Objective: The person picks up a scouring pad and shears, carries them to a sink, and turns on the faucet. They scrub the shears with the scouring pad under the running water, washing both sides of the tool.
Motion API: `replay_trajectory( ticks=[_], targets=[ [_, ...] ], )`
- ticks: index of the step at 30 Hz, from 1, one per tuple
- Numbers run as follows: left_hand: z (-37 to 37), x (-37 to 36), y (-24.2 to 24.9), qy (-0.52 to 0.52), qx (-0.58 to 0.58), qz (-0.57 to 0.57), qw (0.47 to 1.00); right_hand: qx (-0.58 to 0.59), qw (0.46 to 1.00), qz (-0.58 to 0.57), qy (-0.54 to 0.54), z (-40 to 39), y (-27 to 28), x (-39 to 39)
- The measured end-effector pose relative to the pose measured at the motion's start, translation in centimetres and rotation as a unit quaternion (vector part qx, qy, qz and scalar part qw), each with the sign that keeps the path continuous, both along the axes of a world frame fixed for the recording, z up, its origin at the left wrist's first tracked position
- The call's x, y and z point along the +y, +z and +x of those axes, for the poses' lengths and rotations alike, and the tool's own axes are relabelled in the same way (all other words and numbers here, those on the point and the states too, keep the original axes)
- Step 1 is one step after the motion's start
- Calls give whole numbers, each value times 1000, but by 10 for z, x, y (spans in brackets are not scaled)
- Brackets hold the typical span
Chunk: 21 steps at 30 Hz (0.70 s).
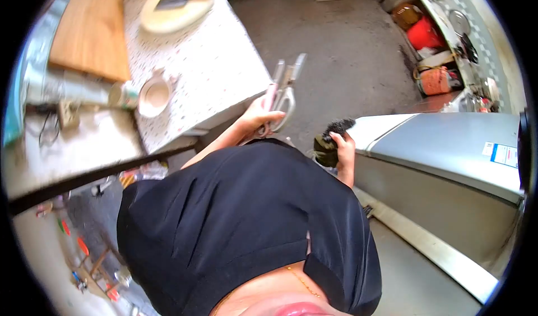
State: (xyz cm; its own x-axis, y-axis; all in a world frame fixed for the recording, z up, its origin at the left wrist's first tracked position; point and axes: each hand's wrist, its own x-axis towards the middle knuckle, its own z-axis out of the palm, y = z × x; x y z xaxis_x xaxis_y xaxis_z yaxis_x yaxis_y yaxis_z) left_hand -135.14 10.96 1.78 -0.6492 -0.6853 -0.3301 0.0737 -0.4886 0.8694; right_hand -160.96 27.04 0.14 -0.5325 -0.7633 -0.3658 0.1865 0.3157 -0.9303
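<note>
My left hand (260,117) is closed around the handles of a pair of scissors (287,100). Their blades point away from me, spread apart and slightly blurred, beside the corner of the speckled counter. My right hand (346,149) grips a dark, frizzy-edged black bundle (338,129) near the refrigerator's edge. Just below it hangs something dark green (325,152), and I cannot make out its kind or whether it is part of the bundle.
On the speckled counter (207,64) lie a round cutting board (154,19) with a black cleaver (176,1), and a cup (154,96). A wooden board (95,30) leans at left. To the right stands a refrigerator (448,142); a red bag (425,34) sits beyond it.
</note>
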Motion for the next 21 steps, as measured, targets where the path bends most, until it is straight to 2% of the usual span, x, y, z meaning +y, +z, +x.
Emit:
replay_trajectory(
  ticks=[1, 2, 3, 4, 5, 6, 8, 10, 12, 14, 16, 21],
  targets=[
    [-15, -12, -2, 22, 14, -5, 1000, 11, 1000, 17, 17, -20, 9, -20],
    [-32, -16, 17, 78, 12, 25, 997, 27, 999, 7, 32, -41, 13, -40],
    [-42, -31, 19, 45, 26, 77, 996, 39, 998, 5, 43, -61, 18, -60],
    [-58, -39, 29, 97, 0, 68, 993, 24, 999, -7, 42, -77, 24, -81],
    [-69, -54, 26, 104, -9, 71, 992, 11, 998, -27, 50, -96, 24, -102],
    [-85, -63, 22, 168, -19, 59, 984, 5, 998, -40, 49, -112, 34, -123],
    [-91, -99, 6, 125, -21, 34, 991, -30, 997, -28, 63, -139, 44, -162],
    [-120, -122, 4, 204, -33, 32, 978, -75, 994, -62, 57, -170, 45, -198],
    [-146, -163, -20, 220, -17, 15, 975, -92, 992, -71, 43, -208, 42, -238],
    [-168, -199, -37, 206, -22, 19, 978, -135, 987, -82, 42, -235, 35, -268],
    [-214, -252, -40, 200, -19, 18, 979, -122, 990, -65, 23, -275, 26, -304],
    [-350, -372, -15, 101, -27, -27, 994, -100, 992, -72, -24, -371, 38, -363]
  ],
)
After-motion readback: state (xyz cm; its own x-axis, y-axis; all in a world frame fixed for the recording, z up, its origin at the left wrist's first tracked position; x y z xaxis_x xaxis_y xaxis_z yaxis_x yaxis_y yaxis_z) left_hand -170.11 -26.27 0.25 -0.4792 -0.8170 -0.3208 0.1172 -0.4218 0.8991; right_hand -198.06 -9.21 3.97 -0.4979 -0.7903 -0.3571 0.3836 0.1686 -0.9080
